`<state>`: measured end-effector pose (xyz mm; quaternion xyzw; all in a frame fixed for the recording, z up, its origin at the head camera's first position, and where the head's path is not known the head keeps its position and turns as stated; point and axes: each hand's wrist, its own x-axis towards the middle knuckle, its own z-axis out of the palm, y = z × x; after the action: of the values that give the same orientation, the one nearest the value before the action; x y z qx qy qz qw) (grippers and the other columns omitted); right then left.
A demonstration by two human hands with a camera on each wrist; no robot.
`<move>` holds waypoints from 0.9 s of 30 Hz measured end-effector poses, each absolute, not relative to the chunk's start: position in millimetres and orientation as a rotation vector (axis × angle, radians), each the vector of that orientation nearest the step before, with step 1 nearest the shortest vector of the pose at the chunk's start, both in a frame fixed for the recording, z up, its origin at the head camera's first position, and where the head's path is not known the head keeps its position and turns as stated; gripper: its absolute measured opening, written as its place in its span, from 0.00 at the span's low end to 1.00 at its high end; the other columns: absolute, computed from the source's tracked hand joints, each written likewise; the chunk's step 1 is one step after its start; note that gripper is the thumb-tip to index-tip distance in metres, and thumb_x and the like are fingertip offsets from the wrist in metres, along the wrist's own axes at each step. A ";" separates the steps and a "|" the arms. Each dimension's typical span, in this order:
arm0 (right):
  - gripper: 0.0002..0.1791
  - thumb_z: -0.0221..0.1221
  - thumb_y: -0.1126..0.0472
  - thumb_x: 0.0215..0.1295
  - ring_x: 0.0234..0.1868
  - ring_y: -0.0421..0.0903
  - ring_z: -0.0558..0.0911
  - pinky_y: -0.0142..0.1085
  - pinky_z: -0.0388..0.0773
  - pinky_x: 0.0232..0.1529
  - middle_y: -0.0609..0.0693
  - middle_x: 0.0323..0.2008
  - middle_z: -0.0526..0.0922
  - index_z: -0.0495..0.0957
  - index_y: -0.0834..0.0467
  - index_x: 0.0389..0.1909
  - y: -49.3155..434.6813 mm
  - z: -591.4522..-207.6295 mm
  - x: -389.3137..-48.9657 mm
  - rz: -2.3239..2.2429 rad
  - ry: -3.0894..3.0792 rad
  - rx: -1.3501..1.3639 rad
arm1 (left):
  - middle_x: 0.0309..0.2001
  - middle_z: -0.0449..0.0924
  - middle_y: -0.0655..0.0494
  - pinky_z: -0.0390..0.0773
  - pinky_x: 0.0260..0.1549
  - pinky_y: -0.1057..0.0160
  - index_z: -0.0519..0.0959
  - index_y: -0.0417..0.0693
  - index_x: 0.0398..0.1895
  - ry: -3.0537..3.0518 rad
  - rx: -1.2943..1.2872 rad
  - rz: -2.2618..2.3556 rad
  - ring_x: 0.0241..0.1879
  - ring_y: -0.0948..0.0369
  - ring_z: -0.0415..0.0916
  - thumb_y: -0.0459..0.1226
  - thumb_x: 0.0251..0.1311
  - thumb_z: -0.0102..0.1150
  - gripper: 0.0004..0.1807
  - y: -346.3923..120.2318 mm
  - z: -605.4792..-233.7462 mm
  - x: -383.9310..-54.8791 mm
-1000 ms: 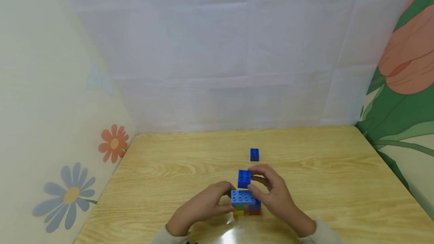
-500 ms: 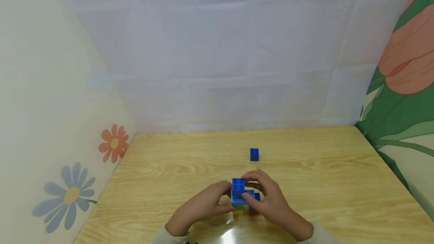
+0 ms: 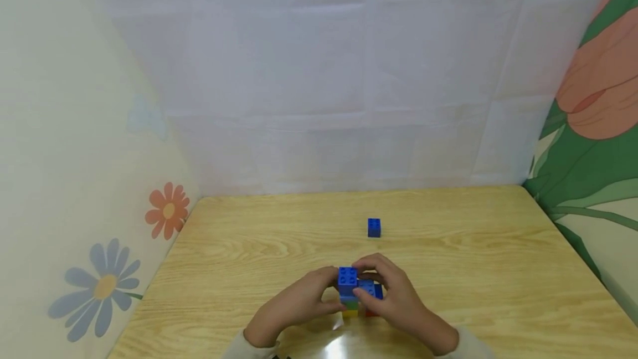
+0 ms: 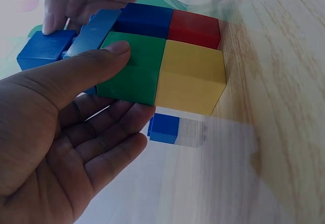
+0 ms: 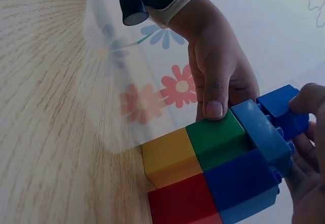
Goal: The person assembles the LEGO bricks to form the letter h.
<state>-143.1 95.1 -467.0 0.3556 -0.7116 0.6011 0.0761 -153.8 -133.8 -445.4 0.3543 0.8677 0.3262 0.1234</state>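
Observation:
My left hand [image 3: 301, 299] grips a small stack of toy building bricks, its thumb across the green brick [image 4: 134, 71]. Under the green one sits a yellow brick [image 4: 190, 76]; beside them a dark blue brick [image 5: 238, 178] stands on a red brick [image 5: 183, 201]. A long lighter blue brick [image 5: 264, 132] bridges both columns. At its left end, over the green side, is a square blue brick [image 3: 347, 277], pinched between thumb and fingers of my right hand [image 3: 401, 295]. Some studs show at the joint in the right wrist view.
Another square blue brick [image 3: 374, 227] lies farther back on the wood-grain table [image 3: 259, 237]. A white cloth [image 3: 324, 98] hangs behind the table, and flower-printed panels [image 3: 104, 181] flank it.
My right hand has carried the square blue brick left and down, from above and behind the stack onto the left end of the long blue brick. The left hand has stayed in place.

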 end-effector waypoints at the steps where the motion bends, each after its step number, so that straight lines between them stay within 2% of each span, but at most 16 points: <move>1: 0.20 0.63 0.66 0.64 0.50 0.48 0.80 0.39 0.82 0.47 0.51 0.49 0.76 0.72 0.55 0.55 95.1 -467.1 -143.1 1.803 -2.136 1.066 | 0.50 0.77 0.67 0.78 0.51 0.63 0.72 0.51 0.59 2.529 1.032 0.953 0.50 0.69 0.75 0.45 0.61 0.65 0.24 -133.9 -445.6 -154.0; 11: 0.20 0.63 0.66 0.64 0.50 0.48 0.80 0.39 0.82 0.47 0.50 0.50 0.76 0.73 0.55 0.56 96.1 -467.4 -144.7 1.779 -2.138 1.099 | 0.49 0.77 0.66 0.78 0.51 0.62 0.73 0.51 0.58 2.524 1.027 0.964 0.49 0.69 0.75 0.43 0.61 0.66 0.23 -133.6 -444.7 -154.1; 18: 0.20 0.63 0.65 0.64 0.50 0.47 0.80 0.38 0.82 0.46 0.49 0.49 0.76 0.75 0.53 0.56 97.3 -468.1 -145.7 1.694 -2.141 1.144 | 0.49 0.78 0.66 0.77 0.52 0.65 0.74 0.52 0.54 2.526 0.996 0.960 0.51 0.68 0.75 0.46 0.61 0.65 0.21 -133.4 -445.8 -154.6; 27: 0.20 0.63 0.64 0.65 0.50 0.46 0.79 0.38 0.82 0.46 0.48 0.50 0.76 0.74 0.52 0.56 98.4 -469.4 -145.9 1.658 -2.152 1.154 | 0.51 0.78 0.67 0.77 0.51 0.64 0.73 0.53 0.57 2.515 1.020 0.976 0.51 0.68 0.75 0.45 0.62 0.65 0.22 -131.9 -448.5 -155.7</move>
<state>-145.9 98.4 -469.4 0.3893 -0.7258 0.5591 0.0950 -155.7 -131.9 -448.5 0.3506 0.8648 0.3357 0.1282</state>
